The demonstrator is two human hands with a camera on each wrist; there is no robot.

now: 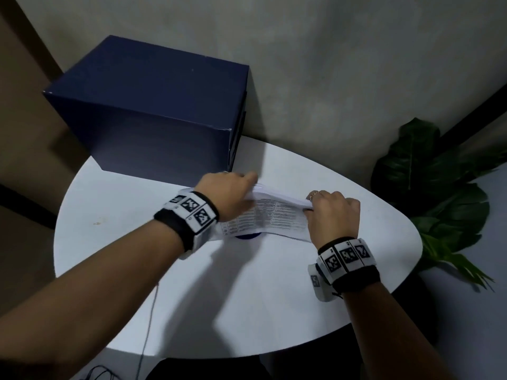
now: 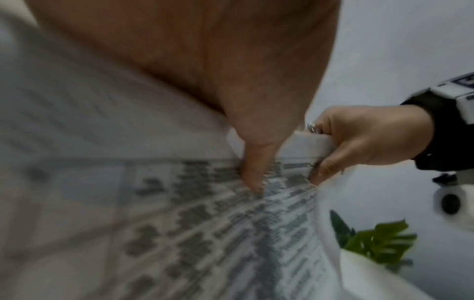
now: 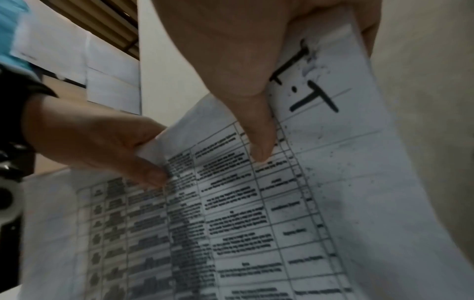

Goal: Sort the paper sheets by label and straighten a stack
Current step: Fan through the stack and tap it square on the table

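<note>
A pale, rounded table [image 1: 247, 283] fills the lower middle of the head view, set against a grey wall [image 1: 356, 64]. At its far left stands a large dark blue box [image 1: 153, 111], closed, one corner reaching close to the person's left hand. Off the table's right edge spread the broad leaves of a green plant [image 1: 439, 193].

Over the middle of the table the person holds a stack of paper sheets [image 1: 277, 212] by its two ends, with the near edge hanging down toward the tabletop. The facing sheet carries a printed table of rows and columns, and the right wrist view shows large hand-drawn black marks near its top corner; what they spell cannot be told. A small dark blue round object [image 1: 247, 236] peeks out from under the near edge of the sheets.

The left hand [image 1: 225, 193] grips the left end of the stack, thumb pressed on the printed face and fingers curled behind. The right hand [image 1: 333, 215] pinches the right end the same way, thumb on the front, fingers wrapped over the back, a ring [image 2: 313, 127] on one finger. Each wrist wears a black band [image 1: 186, 215] with white marker tiles.
</note>
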